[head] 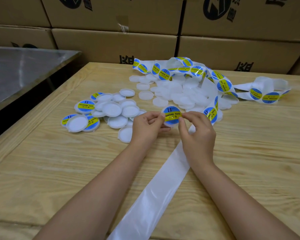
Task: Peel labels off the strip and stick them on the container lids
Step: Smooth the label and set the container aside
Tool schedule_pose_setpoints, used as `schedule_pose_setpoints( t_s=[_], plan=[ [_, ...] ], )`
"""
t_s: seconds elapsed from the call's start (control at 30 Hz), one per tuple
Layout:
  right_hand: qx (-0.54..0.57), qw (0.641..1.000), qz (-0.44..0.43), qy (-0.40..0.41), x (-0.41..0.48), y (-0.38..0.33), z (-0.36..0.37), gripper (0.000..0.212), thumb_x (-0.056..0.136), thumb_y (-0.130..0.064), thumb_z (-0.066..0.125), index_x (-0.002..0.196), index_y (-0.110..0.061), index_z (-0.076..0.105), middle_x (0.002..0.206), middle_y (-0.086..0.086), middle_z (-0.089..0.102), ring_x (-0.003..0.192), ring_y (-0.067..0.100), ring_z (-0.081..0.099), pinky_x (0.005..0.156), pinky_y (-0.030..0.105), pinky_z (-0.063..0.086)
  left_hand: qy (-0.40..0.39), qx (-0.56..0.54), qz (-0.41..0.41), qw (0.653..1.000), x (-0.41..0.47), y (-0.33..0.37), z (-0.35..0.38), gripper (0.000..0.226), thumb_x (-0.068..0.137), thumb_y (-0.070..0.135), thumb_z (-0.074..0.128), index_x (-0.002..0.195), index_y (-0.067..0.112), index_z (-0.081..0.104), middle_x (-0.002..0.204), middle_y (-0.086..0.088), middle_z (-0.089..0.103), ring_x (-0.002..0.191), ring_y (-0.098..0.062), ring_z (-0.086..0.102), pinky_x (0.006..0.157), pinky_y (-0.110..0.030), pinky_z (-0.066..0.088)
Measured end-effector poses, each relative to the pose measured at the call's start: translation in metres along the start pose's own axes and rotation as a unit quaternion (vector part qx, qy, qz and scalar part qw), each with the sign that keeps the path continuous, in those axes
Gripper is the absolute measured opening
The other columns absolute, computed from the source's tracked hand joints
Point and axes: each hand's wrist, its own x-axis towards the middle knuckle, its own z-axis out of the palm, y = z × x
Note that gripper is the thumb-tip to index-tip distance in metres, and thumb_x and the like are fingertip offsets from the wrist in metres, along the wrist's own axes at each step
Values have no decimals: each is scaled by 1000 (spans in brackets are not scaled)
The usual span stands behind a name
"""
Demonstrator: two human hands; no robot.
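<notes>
Hands meet over the middle of the wooden bench (59, 170) in the head view, and both bare forearms reach in from the lower edge. As I read it, the left hand (146, 126) grips a white lid (170, 125), with its fingers curled beneath and its thumb on the left rim. The right hand (197, 132) comes in palm down. Its thumb and forefinger pinch the right edge of the round blue-and-yellow label (171, 113) lying across the lid's top, and its other fingers are loosely curled. The lid is tilted towards me, just off the bench.

The label strip (222, 84) loops behind and to the right, over a heap of plain lids (177, 94). Its bare backing (156, 193) runs from under the right hand to the near edge. A pile of labelled lids (85, 105) lies to the left, many face down. Cardboard boxes (114, 44) are stacked behind.
</notes>
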Motion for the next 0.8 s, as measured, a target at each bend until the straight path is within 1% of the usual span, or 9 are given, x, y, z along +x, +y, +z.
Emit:
schedule_pose_setpoints(
  t_s=[0.07, 0.13, 0.17, 0.23, 0.33, 0.43, 0.5, 0.6, 0.8],
  plan=[
    [33, 999, 23, -7, 1, 1, 1, 8, 82, -8, 68, 88, -12, 71, 82, -7, 65, 82, 13, 60, 77, 21, 44, -2, -2, 5, 1000, -1, 0, 0, 9, 91, 11, 60, 85, 6, 65, 72, -3, 73, 66, -18, 71, 66, -27, 59],
    [85, 992, 86, -18, 2, 3, 2, 8, 82, -13, 69, 83, -21, 68, 74, -17, 64, 71, 1, 57, 68, 10, 42, -9, -10, 10, 1000, -1, -1, 1, 9, 90, 11, 61, 84, 8, 65, 72, -3, 74, 69, -17, 71, 65, -25, 58],
    [106, 987, 116, -20, 3, 3, 2, 10, 82, -14, 69, 81, -24, 67, 73, -18, 64, 67, -2, 57, 66, 7, 41, -12, -12, 11, 1000, -2, -1, 1, 8, 90, 11, 61, 83, 8, 65, 72, -3, 74, 70, -17, 71, 64, -24, 58],
    [126, 982, 142, -19, 4, 5, 2, 15, 82, -15, 70, 77, -29, 65, 70, -19, 64, 65, -7, 57, 63, 4, 40, -14, -11, 12, 1000, -2, -1, 1, 8, 90, 12, 61, 83, 8, 64, 73, -3, 74, 72, -17, 72, 64, -24, 57],
    [130, 981, 143, -31, 5, 6, 4, 18, 84, -14, 68, 76, -30, 61, 70, -18, 63, 66, -8, 57, 63, 4, 40, -12, -2, 17, 1000, -3, -2, 2, 8, 90, 12, 62, 82, 8, 63, 72, -2, 74, 72, -18, 72, 62, -23, 56],
    [127, 981, 140, -43, 3, 7, 6, 13, 86, -13, 65, 79, -23, 60, 71, -18, 60, 66, -10, 55, 63, 4, 40, -7, 9, 19, 1000, -3, -3, 2, 9, 89, 13, 62, 81, 10, 62, 71, -1, 73, 71, -17, 72, 62, -22, 56],
    [104, 986, 118, -54, 2, 7, 7, 10, 88, -12, 63, 82, -18, 58, 73, -19, 58, 68, -13, 54, 64, 3, 39, 2, 15, 19, 1000, -3, -4, 2, 9, 90, 13, 62, 81, 10, 62, 70, -1, 73, 69, -16, 72, 63, -23, 57],
    [71, 991, 93, -64, 0, 7, 8, 9, 89, -13, 60, 85, -19, 55, 75, -22, 55, 71, -16, 53, 65, 3, 38, 13, 28, 17, 999, -2, -5, 2, 9, 90, 14, 61, 83, 9, 63, 71, -2, 73, 70, -18, 72, 71, -29, 59],
    [67, 994, 77, -48, -1, 4, 7, 11, 90, -11, 59, 85, -19, 53, 74, -23, 54, 70, -12, 54, 63, 3, 37, 16, 29, 23, 999, -4, -4, 5, 10, 90, 14, 61, 81, 10, 63, 73, -5, 73, 70, -16, 71, 69, -25, 58]
  ],
)
